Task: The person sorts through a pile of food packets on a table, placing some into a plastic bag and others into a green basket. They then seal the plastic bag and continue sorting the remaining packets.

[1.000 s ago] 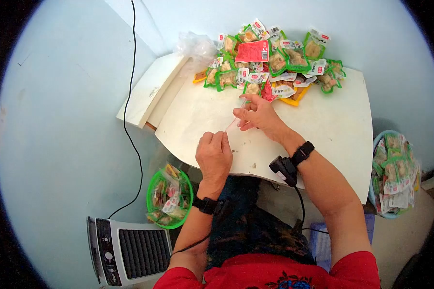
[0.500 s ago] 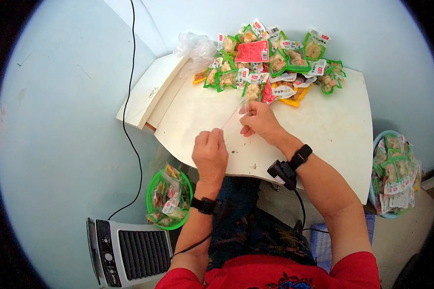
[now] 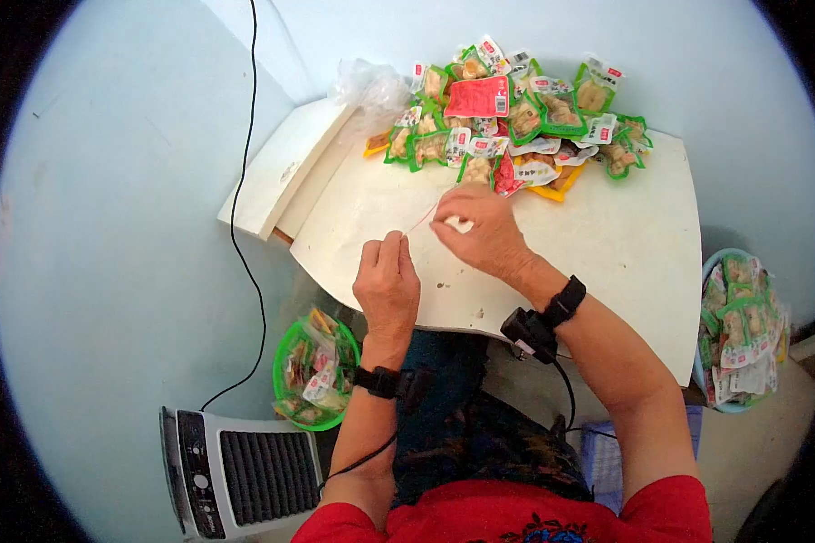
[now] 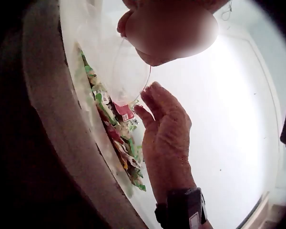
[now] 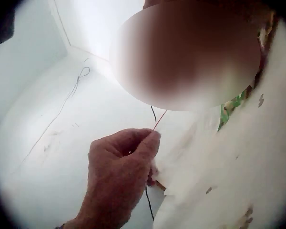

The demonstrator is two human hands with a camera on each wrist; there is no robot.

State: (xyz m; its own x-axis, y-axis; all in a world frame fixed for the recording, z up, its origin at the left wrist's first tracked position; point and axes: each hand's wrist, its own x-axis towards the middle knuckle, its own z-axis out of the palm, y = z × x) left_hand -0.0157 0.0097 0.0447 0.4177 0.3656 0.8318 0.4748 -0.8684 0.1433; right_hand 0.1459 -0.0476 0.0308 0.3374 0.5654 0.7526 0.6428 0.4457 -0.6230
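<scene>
A thin clear plastic bag (image 4: 128, 71) with a red line along its edge stretches between the two hands above the white table. At its lower left end in the head view, my left hand (image 3: 388, 285) pinches the edge between thumb and fingers; the right wrist view shows this left hand (image 5: 121, 176) with the red line at its fingertips. Farther up and right, my right hand (image 3: 484, 233) has its fingers bent round the other end. In the left wrist view the right hand's fingertips (image 4: 167, 138) meet the red line.
Behind the hands, a pile of sealed food packets (image 3: 557, 109) lies on the table (image 3: 607, 235), beside crumpled clear plastic (image 3: 369, 86). A green basket (image 3: 281, 376) of packets stands lower left, a blue tub (image 3: 699, 366) of packets at right. A black cable (image 3: 237, 199) hangs at left.
My left hand has shifted slightly left and up. The right hand has turned, its fingers now bent farther toward the left hand. The packets on the table lie as before.
</scene>
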